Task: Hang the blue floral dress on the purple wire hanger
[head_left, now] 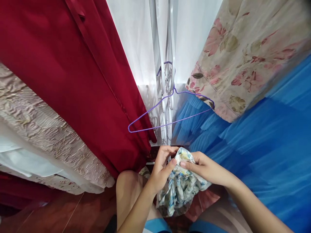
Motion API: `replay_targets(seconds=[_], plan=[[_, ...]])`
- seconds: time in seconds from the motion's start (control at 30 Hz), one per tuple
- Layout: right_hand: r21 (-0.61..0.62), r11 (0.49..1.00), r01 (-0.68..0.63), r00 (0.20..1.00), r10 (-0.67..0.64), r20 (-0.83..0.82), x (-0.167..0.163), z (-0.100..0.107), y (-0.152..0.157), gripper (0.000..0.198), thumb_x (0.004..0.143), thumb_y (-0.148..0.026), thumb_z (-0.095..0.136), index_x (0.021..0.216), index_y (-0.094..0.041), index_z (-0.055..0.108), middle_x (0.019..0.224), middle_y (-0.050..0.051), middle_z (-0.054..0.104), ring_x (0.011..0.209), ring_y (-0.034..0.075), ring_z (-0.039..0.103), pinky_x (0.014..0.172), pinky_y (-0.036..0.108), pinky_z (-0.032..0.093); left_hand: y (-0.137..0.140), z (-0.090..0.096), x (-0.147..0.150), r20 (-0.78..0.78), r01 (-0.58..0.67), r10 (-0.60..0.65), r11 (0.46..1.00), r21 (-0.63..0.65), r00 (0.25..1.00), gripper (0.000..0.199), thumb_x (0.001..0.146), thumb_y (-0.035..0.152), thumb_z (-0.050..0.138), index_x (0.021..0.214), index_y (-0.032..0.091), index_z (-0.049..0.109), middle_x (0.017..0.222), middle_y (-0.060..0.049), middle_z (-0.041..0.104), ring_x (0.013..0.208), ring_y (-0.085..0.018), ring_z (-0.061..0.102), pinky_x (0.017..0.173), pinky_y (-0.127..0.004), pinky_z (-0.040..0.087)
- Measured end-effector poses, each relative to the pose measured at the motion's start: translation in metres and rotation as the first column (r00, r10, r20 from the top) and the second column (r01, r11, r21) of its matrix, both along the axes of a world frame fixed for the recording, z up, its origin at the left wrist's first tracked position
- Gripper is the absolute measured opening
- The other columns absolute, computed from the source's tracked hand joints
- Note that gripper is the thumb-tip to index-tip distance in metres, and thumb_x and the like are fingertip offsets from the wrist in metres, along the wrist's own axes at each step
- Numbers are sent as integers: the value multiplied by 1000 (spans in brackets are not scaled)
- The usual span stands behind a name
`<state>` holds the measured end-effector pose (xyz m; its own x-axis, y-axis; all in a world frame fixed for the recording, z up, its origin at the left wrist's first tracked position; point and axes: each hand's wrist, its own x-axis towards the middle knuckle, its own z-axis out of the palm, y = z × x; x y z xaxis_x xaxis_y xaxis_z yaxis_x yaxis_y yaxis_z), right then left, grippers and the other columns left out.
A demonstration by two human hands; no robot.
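Note:
A bunched white garment [183, 191] with blue, green and yellow print hangs from both my hands, above my knees. My left hand [165, 163] pinches its upper left edge between thumb and fingers. On the other side, my right hand [200, 166] grips the top edge, thumb lying across the front. The cloth below falls in gathered folds. Just beyond my hands, a purple hanger [170, 124] hangs by its hook with no clothing on it.
Long red fabric [97, 81] and textured pale fabric [53, 139] hang to the left. A floral garment [233, 64] and layered blue tulle [262, 161] hang on the right. White straps [161, 48] run down the middle before white cloth. Reddish tiles [63, 212] show below.

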<state>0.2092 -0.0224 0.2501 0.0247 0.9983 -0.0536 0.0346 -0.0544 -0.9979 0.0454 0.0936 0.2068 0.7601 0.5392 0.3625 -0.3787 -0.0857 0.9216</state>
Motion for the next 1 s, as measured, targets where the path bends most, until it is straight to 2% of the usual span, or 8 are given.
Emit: replay_targets(seconds=[0.1, 0.17, 0.3, 0.43, 0.57, 0.67, 0.73, 1.0], plan=[[108, 986, 128, 988, -137, 73, 4, 17, -3, 28, 90, -42, 68, 104, -18, 77, 89, 4, 75, 78, 22, 67, 71, 30, 55, -4, -17, -3, -39, 183, -187, 979, -84, 982, 56, 85, 43, 72, 132, 32, 44, 136, -7, 55, 120, -26, 56, 101, -38, 46], [222, 934, 280, 946, -308, 100, 15, 24, -6, 29, 91, -39, 68, 113, -22, 75, 101, 5, 76, 84, 23, 70, 74, 31, 56, -3, -25, -12, -267, 204, -184, 978, 51, 946, 37, 88, 34, 68, 123, 26, 58, 119, -6, 65, 108, -25, 62, 96, -35, 48], [485, 733, 477, 760, -621, 191, 45, 29, -11, 22, 88, -38, 71, 104, -26, 78, 101, 6, 78, 83, 24, 71, 69, 31, 56, 17, -24, -37, -444, 42, 177, 896, 441, 878, 18, 90, 26, 59, 104, 23, 70, 96, -6, 70, 89, -24, 64, 81, -33, 49], [649, 615, 448, 537, -765, 355, 70, 24, 4, 20, 88, -41, 69, 89, -24, 80, 85, 5, 78, 73, 22, 69, 64, 31, 53, 51, 10, -62, -468, 54, 418, 698, 714, 778, 13, 89, 33, 62, 86, 22, 68, 80, -4, 63, 73, -21, 59, 67, -30, 44], [672, 644, 365, 411, -759, 505, 88, 20, 37, 32, 92, -46, 62, 103, -21, 79, 78, 4, 76, 56, 16, 58, 55, 29, 43, 97, 52, -81, -390, 110, 538, 479, 871, 747, 7, 79, 22, 63, 73, 23, 65, 74, -2, 58, 71, -20, 56, 86, -36, 46], [634, 678, 372, 363, -734, 574, 97, 22, 60, 39, 94, -47, 57, 118, -23, 75, 61, 0, 67, 47, 14, 49, 50, 27, 34, 135, 77, -93, -244, -3, 628, 366, 930, 739, 7, 69, 21, 72, 73, 26, 70, 79, -3, 67, 93, -28, 60, 120, -54, 11], [593, 722, 356, 364, -691, 624, 97, 24, 71, 40, 95, -47, 53, 119, -23, 75, 59, 0, 66, 50, 16, 52, 52, 27, 34, 153, 92, -98, -173, -151, 689, 384, 911, 704, 19, 65, 21, 76, 82, 28, 75, 91, -5, 72, 113, -36, 55, 121, -56, -2], [455, 826, 333, 456, -564, 689, 67, 11, 85, 39, 95, -46, 50, 87, -21, 79, 60, 0, 67, 57, 18, 58, 54, 26, 31, 120, 132, -42, -88, -252, 576, 483, 839, 813, 32, 90, 12, 50, 114, 23, 66, 110, -4, 70, 97, -24, 64, 86, -29, 45]])
